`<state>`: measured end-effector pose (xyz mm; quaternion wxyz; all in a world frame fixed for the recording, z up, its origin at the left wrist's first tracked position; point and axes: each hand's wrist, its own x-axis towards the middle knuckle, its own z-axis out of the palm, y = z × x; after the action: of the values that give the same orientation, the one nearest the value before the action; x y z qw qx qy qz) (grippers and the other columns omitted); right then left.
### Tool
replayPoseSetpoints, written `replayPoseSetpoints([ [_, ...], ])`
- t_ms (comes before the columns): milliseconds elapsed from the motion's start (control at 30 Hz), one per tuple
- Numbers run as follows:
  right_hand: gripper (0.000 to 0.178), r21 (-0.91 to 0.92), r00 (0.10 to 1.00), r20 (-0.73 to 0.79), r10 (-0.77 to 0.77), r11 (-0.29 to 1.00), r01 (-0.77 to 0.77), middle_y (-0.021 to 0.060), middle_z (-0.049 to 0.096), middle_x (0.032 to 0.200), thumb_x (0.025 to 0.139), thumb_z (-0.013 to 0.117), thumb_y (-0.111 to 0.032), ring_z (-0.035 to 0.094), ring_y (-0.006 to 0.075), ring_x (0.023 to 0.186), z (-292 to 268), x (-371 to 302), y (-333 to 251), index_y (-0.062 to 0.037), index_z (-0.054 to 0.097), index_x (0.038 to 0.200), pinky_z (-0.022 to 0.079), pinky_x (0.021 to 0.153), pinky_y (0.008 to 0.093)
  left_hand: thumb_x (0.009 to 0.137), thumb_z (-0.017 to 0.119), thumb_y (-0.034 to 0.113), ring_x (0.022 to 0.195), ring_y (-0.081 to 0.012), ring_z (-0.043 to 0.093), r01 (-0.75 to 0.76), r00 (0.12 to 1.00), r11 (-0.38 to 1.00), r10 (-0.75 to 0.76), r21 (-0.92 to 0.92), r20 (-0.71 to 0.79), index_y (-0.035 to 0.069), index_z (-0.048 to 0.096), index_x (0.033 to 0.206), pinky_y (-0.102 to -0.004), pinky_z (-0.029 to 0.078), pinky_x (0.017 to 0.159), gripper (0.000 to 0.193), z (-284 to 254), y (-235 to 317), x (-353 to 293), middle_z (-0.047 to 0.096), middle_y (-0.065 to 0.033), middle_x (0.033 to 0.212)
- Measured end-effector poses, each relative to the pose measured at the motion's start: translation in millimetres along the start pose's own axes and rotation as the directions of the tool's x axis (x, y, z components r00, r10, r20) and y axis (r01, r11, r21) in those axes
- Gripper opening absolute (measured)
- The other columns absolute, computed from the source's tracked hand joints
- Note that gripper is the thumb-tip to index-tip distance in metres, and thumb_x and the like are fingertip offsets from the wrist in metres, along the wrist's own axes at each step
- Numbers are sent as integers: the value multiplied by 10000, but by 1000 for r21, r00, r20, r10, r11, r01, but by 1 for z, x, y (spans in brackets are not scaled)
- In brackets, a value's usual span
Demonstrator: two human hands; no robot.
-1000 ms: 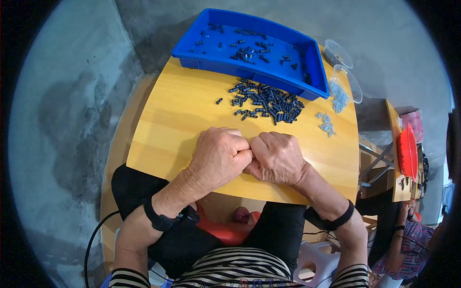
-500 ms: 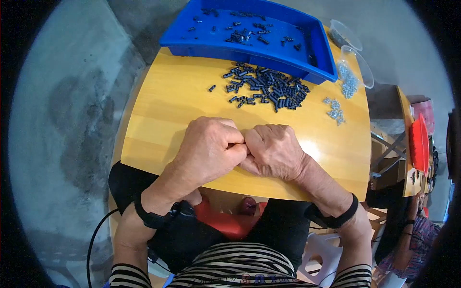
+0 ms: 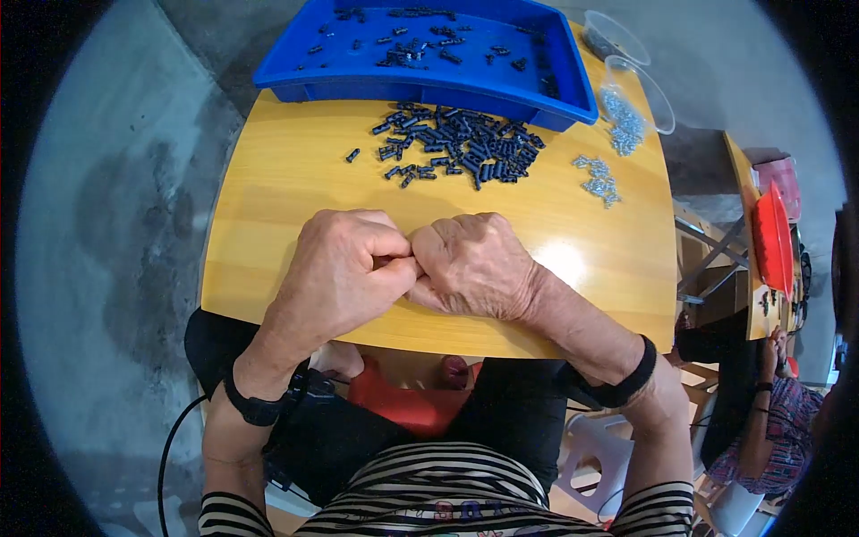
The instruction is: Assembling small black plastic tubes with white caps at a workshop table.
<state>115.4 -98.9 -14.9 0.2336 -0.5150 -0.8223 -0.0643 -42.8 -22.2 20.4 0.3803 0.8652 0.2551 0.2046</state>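
Note:
My left hand (image 3: 344, 264) and my right hand (image 3: 474, 266) meet above the front part of the yellow table (image 3: 259, 233). Both are closed, thumbs and fingers pinched together at one spot. Whatever they grip is hidden by the fingers. Beyond them lies a pile of small black plastic parts (image 3: 483, 148), cylindrical in shape. One black part (image 3: 352, 155) rests apart, to the left of the pile. A small heap of shiny metal pieces (image 3: 598, 182), too small to make out, lies to the right.
A blue tray (image 3: 358, 91) with scattered black parts stands at the table's far edge. Next to it, a clear tub (image 3: 662, 107) lies tipped with metal pieces spilling out, and another clear tub (image 3: 626, 43) stands behind. Another person (image 3: 769, 421) sits at a table with a red tray (image 3: 775, 242).
The whole scene has shifted left and slightly up in the picture as the view moved. My hands stay pinched together, with the left fingers slightly shifted.

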Motion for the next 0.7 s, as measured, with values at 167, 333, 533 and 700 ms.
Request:
replayPoseSetpoints([
  [167,282,-19,1000,0,17,1000,-17,82,531,559,730,588,-312,567,241,462,0,0,-1,-55,524,634,467,435,356,657,620,56,534,-284,568,-31,999,999,31,16,8,-19,617,646,-359,428,504,76,0,0,1,580,-139,614],
  [333,282,-7,1000,2,9,1000,-9,81,532,555,727,587,-316,569,240,461,1,0,0,-62,525,622,470,433,362,662,609,59,522,-270,554,58,996,997,-55,-42,66,-24,619,665,-348,421,508,84,-4,-1,1,568,-139,604],
  [533,289,16,1000,-17,17,1000,-16,90,543,559,738,603,-312,580,248,473,-3,1,-1,-59,536,617,475,442,365,690,612,44,541,-198,546,84,981,995,-74,-48,181,-40,614,688,-304,410,520,84,-12,1,3,563,-110,603],
  [700,286,-3,999,21,37,999,-37,90,546,564,758,611,-306,582,259,484,-4,2,-2,-54,543,640,476,448,368,715,624,14,571,-122,543,54,980,997,-44,-46,196,-50,621,711,-267,405,529,64,-14,-4,3,567,-78,611],
])
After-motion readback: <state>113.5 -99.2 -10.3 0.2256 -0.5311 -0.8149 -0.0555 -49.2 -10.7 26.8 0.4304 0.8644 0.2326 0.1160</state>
